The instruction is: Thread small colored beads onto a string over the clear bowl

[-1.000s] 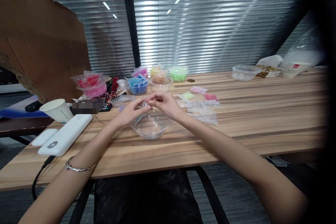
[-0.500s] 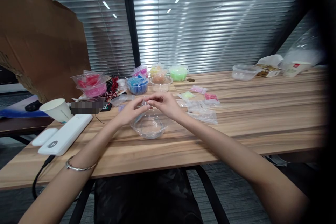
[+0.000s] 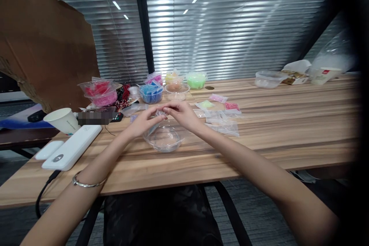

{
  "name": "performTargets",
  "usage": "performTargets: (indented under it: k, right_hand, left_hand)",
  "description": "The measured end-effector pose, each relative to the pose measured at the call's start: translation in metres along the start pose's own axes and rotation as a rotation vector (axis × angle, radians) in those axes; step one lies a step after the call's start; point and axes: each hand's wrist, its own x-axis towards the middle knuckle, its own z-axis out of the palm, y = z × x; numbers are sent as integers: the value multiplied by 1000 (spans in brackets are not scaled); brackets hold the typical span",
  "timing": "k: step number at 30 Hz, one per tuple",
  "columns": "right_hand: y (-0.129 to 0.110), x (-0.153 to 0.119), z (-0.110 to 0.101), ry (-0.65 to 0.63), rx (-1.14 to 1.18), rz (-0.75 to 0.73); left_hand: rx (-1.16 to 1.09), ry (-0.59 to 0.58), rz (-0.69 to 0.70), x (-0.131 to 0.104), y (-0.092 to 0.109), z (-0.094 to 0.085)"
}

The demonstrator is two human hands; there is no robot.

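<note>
My left hand (image 3: 143, 123) and my right hand (image 3: 183, 115) meet at the fingertips above a clear plastic bowl (image 3: 166, 146). Between their pinched fingers is a small clear plastic bag (image 3: 155, 126), which hangs down over the bowl's far left side. Its contents are too faint to make out. The bowl stands on the wooden table near the front edge, and I see nothing in it but reflections. Just right of my right hand lie some clear bags (image 3: 226, 127), with a yellow-green packet (image 3: 205, 104) and a red packet (image 3: 232, 106) behind them.
Tubs of blue packets (image 3: 150, 94), pink packets (image 3: 100, 94) and green material (image 3: 196, 80) line the back. A paper cup (image 3: 62, 120) and a white power bank (image 3: 72, 150) stand left. Far right are a clear tub (image 3: 268, 80) and another cup (image 3: 325, 76).
Almost nothing differs. Both hands stay together over the bowl with the bag, and only the fingertips have shifted very slightly.
</note>
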Motion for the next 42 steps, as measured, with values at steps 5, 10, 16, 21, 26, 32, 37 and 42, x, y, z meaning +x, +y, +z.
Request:
performTargets:
  k: [5, 10, 16, 21, 26, 32, 37, 42]
  right_hand:
    - [1, 0, 2, 8, 58, -22]
    - [-1, -2, 5, 48, 127, -19]
    - [-3, -2, 4, 85, 47, -31]
    - [-5, -2, 5, 50, 121, 3]
    - [-8, -5, 6, 38, 151, -4]
    - [-2, -5, 7, 51, 121, -66]
    - [-4, -4, 7, 71, 73, -107]
    - [-9, -4, 6, 103, 58, -110]
  left_hand:
    - [2, 5, -20, 0, 0, 0]
    - [25, -1, 6, 1, 2, 1]
    - [20, -9, 20, 1, 5, 0]
    - [34, -14, 15, 1, 6, 1]
    - [26, -3, -8, 2, 5, 1]
    - [-8, -2, -12, 1, 2, 1]
    - [18, 6, 6, 1, 0, 1]
    - [19, 5, 6, 1, 0, 0]
